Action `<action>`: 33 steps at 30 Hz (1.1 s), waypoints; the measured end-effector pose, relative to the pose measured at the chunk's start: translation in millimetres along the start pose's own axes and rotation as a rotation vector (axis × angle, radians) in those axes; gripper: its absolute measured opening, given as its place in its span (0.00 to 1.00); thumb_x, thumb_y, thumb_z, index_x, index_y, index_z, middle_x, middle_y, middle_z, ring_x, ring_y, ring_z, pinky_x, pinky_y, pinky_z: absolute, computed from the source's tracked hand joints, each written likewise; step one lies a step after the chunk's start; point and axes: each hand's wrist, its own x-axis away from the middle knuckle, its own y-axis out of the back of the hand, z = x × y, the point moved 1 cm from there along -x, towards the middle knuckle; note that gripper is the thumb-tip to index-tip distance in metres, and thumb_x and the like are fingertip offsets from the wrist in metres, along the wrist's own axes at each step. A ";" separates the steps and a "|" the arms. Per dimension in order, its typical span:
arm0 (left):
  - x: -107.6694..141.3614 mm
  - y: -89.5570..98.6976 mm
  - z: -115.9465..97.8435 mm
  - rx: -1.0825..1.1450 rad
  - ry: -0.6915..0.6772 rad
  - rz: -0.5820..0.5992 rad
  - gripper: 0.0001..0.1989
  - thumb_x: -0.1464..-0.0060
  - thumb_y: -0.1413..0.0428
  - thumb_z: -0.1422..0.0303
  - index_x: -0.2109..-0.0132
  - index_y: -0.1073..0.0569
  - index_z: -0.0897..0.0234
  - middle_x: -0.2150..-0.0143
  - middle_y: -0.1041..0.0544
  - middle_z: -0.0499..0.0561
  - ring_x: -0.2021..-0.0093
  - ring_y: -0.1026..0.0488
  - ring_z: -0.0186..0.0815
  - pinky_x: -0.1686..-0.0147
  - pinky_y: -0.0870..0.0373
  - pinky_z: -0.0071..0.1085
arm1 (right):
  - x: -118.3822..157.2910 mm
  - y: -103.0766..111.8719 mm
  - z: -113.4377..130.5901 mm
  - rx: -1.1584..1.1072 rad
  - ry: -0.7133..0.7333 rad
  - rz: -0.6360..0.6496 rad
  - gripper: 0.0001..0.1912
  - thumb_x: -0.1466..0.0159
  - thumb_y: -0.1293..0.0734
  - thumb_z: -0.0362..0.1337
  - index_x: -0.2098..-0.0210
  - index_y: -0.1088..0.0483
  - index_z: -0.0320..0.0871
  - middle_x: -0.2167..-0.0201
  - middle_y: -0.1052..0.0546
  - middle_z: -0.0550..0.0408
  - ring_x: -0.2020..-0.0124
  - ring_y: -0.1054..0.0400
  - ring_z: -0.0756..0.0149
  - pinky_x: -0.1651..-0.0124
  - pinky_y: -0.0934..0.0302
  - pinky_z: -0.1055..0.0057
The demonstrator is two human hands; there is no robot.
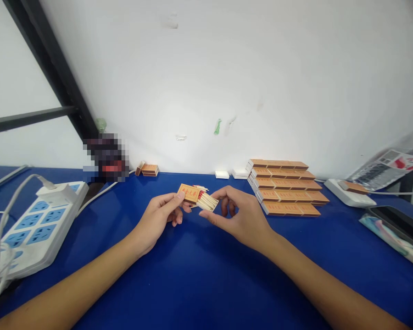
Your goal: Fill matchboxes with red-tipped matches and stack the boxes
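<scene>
My left hand is closed on an orange matchbox sleeve with red characters, pinched between thumb and fingers. Out of the sleeve's right end sticks a matchbox tray full of red-headed matches. Thumb and forefinger of my right hand grip the outer end of this tray. Just behind the box, a few more matches show, partly hidden by it. Both hands are over the blue table.
Stacked matchboxes stand in rows at the right. White trays lie by the wall, and several matchboxes sit at back left. A power strip with cables is at left; a phone and a white device at right.
</scene>
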 end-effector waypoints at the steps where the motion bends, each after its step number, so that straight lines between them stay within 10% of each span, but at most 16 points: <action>1: -0.1 0.2 0.3 0.005 0.006 0.014 0.24 0.39 0.41 0.48 0.65 0.22 0.68 0.72 0.28 0.50 0.73 0.34 0.31 0.71 0.40 0.29 | 0.0 0.1 0.0 -0.008 0.002 0.012 0.18 0.39 0.22 0.49 0.58 0.25 0.44 0.76 0.28 0.63 0.77 0.38 0.72 0.71 0.40 0.71; 25: 2.0 -4.5 1.9 -0.054 -0.041 0.123 0.32 0.34 0.56 0.37 0.62 0.32 0.63 0.77 0.30 0.47 0.79 0.36 0.31 0.75 0.38 0.30 | 1.5 -8.9 10.9 -0.364 -0.183 0.134 0.19 0.35 0.26 0.49 0.49 0.25 0.47 0.68 0.23 0.58 0.73 0.31 0.69 0.71 0.33 0.71; 33: 12.2 -13.7 2.1 -0.084 -0.078 0.144 0.32 0.33 0.58 0.38 0.59 0.31 0.63 0.75 0.27 0.47 0.79 0.35 0.31 0.75 0.38 0.30 | 2.8 -15.6 20.2 -0.521 -0.338 0.161 0.20 0.32 0.30 0.54 0.61 0.25 0.43 0.75 0.26 0.59 0.80 0.36 0.73 0.79 0.40 0.75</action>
